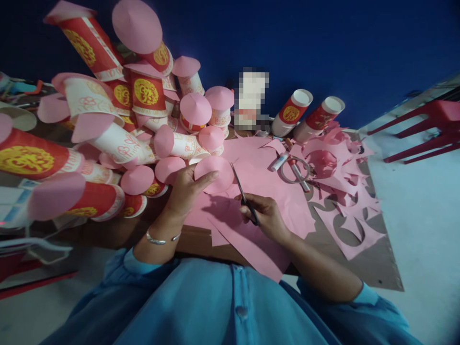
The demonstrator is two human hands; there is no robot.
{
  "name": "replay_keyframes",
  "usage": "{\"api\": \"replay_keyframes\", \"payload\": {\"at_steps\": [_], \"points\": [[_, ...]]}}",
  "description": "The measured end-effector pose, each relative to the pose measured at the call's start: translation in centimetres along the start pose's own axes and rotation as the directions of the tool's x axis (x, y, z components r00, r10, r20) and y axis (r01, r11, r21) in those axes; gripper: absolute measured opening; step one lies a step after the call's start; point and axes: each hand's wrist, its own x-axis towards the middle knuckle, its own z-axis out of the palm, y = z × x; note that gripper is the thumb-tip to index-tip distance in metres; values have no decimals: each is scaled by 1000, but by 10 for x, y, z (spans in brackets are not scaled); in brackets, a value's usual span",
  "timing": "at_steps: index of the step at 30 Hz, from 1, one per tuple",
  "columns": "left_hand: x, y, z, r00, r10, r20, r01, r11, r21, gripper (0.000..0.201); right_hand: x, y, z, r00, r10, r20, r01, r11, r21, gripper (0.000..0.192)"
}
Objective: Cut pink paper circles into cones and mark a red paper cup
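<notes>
My left hand (pixel 189 189) pinches a round pink paper disc (pixel 219 173) by its left edge, thumb lying on top. In my right hand (pixel 268 215) is a pair of scissors (pixel 245 194) with black handles, fingers in the loops. The blades point up and away, close to the disc's right edge; I cannot tell if they touch it. Beneath both hands lie large pink paper sheets (pixel 287 206). Paper cups with pink cone tops, among them a red and gold cup (pixel 147 93), are piled to the left of the disc.
Cut pink paper scraps (pixel 352 225) cover the table's right side. A roll of clear tape (pixel 294 170) and a marker (pixel 299 176) rest on the sheets. Two cup stacks (pixel 293 112) lean at the back by a dark blue wall (pixel 323 43). A red stool (pixel 440 120) stands right.
</notes>
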Motion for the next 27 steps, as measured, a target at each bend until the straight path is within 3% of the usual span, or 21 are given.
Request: {"api": "replay_keyframes", "payload": {"at_steps": [27], "points": [[-1, 4, 2, 999, 5, -32, -3, 999, 32, 38, -1, -4, 1, 1000, -9, -6, 9, 1000, -11, 50]]}}
